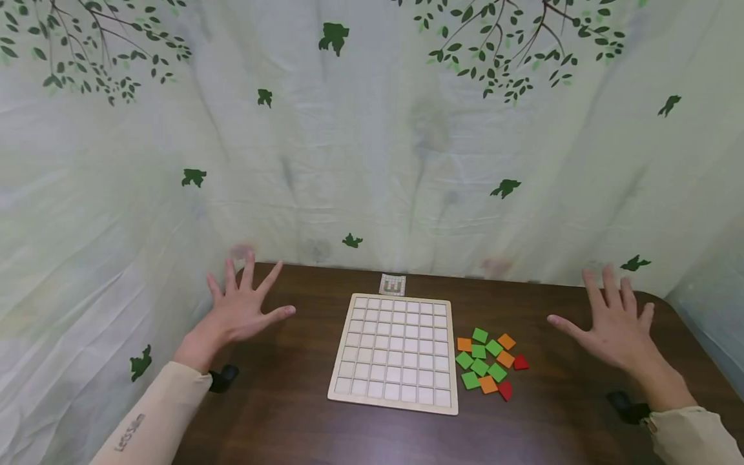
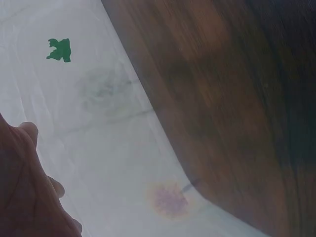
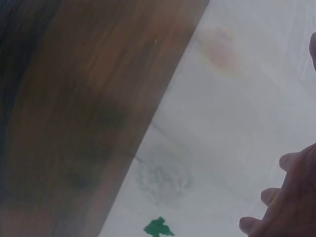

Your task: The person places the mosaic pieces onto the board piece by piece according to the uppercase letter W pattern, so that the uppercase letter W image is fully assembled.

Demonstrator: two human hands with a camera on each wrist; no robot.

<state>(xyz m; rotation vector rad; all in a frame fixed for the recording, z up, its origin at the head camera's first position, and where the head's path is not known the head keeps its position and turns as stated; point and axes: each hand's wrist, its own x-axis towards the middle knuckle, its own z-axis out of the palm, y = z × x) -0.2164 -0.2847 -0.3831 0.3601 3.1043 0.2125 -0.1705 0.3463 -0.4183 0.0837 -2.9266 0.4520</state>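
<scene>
Head view: A pale fabric backdrop (image 1: pixel 383 161) printed with leafy branches hangs behind a dark wooden table (image 1: pixel 279 420), apparently hung to screen off whatever lies beyond its far edge. A square board (image 1: pixel 395 354) with a white grid lies flat toward the table's far edge, midway between its left and right edges, a spot that seems chosen to put it within reach of both hands. The left hand (image 1: pixel 244 312) appears raised near the table's far left corner, the right hand (image 1: pixel 617 327) near the far right, both holding nothing, fingers straight and splayed, thumbs pointing inward, backs turned to the head camera. They are well apart from the board, perhaps to leave it in plain sight. A small printed card (image 1: pixel 392 285) sits at the table's far edge, just beyond the board, probably where it can be read without covering the grid. Just beside the board's right edge lies a loose cluster of green square tiles (image 1: pixel 479 367), orange square tiles (image 1: pixel 505 359) and two red pieces (image 1: pixel 505 390) that are not square, seemingly spread so each colour shows, nearer the right hand than the left.
</scene>
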